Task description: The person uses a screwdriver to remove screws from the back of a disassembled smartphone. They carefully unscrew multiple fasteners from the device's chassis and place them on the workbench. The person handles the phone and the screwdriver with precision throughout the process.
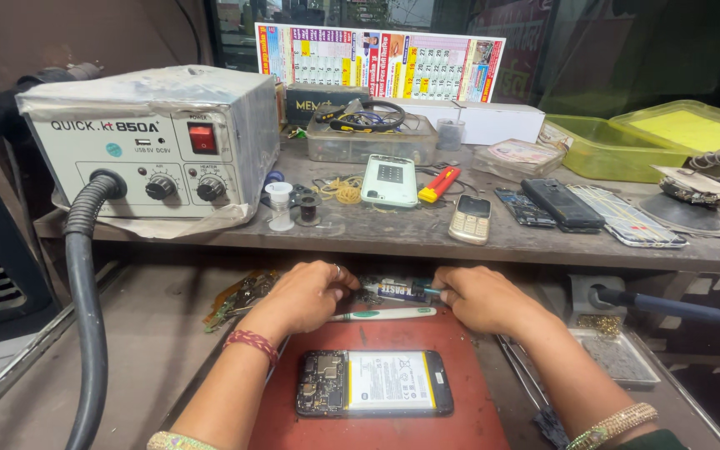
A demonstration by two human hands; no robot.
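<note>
An opened phone (374,382) lies back-side up on a red mat (393,421), its circuit board and white battery exposed. Beyond it, my left hand (306,295) and my right hand (478,297) reach under the shelf edge and together hold a small blue tube (402,290) between their fingertips. A white and green toothbrush (387,314) lies on the mat just below the tube, between my hands.
A grey hot-air station (153,142) with a black hose (83,308) stands on the shelf (427,233) at left. Phones (470,218), a red tool (439,183), plastic boxes (618,146) and a calendar (377,60) crowd the shelf. A loose circuit board (239,296) lies left of my hands.
</note>
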